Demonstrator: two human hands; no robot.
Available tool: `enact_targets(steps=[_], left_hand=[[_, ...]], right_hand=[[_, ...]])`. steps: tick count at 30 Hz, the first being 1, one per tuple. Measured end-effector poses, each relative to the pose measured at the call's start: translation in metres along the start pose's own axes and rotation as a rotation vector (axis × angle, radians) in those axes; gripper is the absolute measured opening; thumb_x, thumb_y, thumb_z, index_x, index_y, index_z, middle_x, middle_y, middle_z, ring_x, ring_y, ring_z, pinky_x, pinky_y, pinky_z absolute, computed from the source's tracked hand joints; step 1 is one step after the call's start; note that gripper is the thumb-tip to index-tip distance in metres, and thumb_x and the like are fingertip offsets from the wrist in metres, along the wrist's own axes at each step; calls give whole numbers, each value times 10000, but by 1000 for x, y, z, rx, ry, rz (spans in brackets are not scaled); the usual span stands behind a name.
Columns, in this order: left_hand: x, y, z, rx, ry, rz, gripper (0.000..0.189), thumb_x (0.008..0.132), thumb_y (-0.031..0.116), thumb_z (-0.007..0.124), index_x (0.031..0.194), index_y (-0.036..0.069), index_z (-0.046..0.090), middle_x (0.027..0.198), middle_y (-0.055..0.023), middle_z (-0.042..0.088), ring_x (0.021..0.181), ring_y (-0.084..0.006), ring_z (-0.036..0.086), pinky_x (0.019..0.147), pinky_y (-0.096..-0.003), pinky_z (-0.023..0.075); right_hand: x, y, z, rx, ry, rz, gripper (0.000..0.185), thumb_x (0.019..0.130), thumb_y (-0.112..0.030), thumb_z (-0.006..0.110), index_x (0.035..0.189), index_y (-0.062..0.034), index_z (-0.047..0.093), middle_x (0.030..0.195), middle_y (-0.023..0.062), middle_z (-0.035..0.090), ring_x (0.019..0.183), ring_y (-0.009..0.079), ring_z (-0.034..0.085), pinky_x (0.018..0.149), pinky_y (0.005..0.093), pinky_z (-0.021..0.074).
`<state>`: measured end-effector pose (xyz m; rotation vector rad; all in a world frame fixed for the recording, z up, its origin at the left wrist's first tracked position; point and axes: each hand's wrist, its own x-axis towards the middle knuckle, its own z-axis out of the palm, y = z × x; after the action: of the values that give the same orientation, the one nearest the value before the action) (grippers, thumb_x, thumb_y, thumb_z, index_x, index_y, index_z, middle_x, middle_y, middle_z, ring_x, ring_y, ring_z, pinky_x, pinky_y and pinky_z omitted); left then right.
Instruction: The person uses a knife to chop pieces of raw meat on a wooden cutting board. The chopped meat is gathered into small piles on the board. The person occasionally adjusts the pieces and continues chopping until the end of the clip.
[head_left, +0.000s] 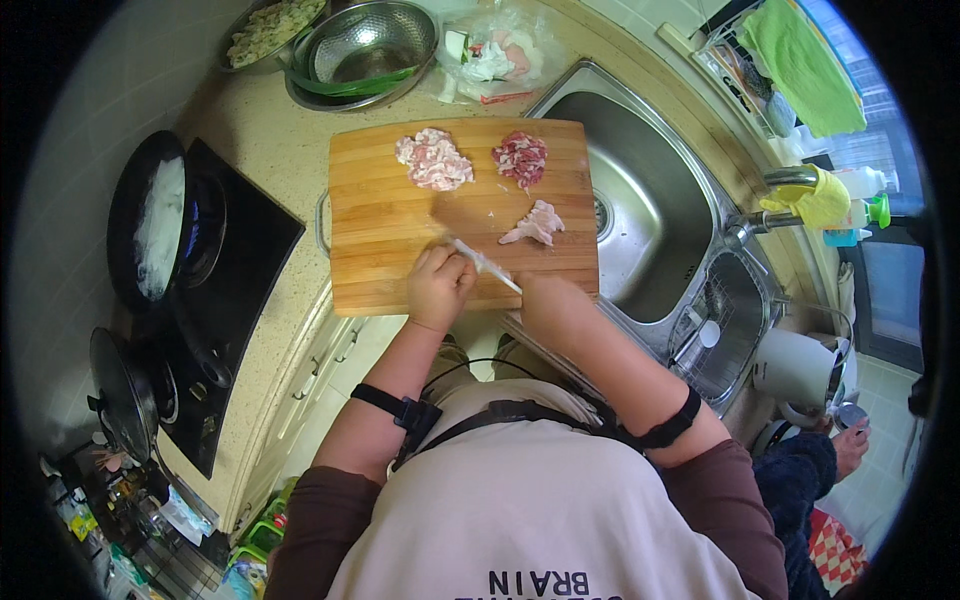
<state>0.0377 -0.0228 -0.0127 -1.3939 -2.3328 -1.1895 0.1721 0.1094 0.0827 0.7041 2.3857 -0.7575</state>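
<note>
A wooden cutting board (375, 225) lies in front of me, overlapping the sink's edge. My right hand (555, 307) grips a knife whose narrow blade (487, 265) slants up and left over the board. Close against the blade is my left hand (441, 286), its fingers curled down on the wood; whether they hold something is hidden. Toward the board's far side sit a pile of pale, fatty chopped meat (435, 160) and a smaller heap of redder chopped meat (520, 159). A loose pale piece of meat (536, 223) rests nearer my right hand.
A steel sink (652, 217) adjoins the board on the right. Left is a black cooktop (247, 247) with a frying pan (146, 225). Metal bowls (367, 45) and a plastic bag (495, 56) stand behind. Another person's hand (851, 448) shows at lower right, by a white kettle (793, 367).
</note>
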Motion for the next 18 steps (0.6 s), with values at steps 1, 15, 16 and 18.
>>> enact_targets(steps=[1, 15, 16, 18], left_hand=[[0, 0, -1, -15, -18, -26, 148, 676, 56, 727, 820, 43, 694, 878, -97, 650, 783, -298, 629, 680, -387, 524], [4, -7, 0, 11, 58, -9, 85, 644, 48, 697, 685, 76, 628, 821, -89, 618, 751, -299, 605, 657, -382, 514], [4, -8, -1, 21, 51, 6, 86, 641, 44, 694, 676, 76, 622, 813, -88, 612, 748, -298, 602, 657, -381, 512], [3, -8, -1, -7, -26, -10, 84, 633, 35, 684, 672, 77, 623, 805, -81, 610, 742, -291, 598, 658, -375, 513]], right_hand=[[-3, 1, 4, 10, -10, -56, 253, 873, -86, 485, 1104, -7, 552, 967, 239, 678, 925, 396, 664, 804, 491, 523], [46, -28, 6, 47, 100, -98, 251, 886, -128, 490, 1081, -1, 586, 974, 255, 678, 913, 391, 674, 802, 478, 536], [44, -26, 9, 29, 95, -39, 255, 885, -128, 492, 1086, -2, 586, 967, 255, 678, 911, 390, 675, 803, 474, 537], [44, -29, 10, 56, 134, -115, 252, 874, -127, 504, 1078, -8, 593, 952, 252, 679, 909, 395, 673, 802, 474, 536]])
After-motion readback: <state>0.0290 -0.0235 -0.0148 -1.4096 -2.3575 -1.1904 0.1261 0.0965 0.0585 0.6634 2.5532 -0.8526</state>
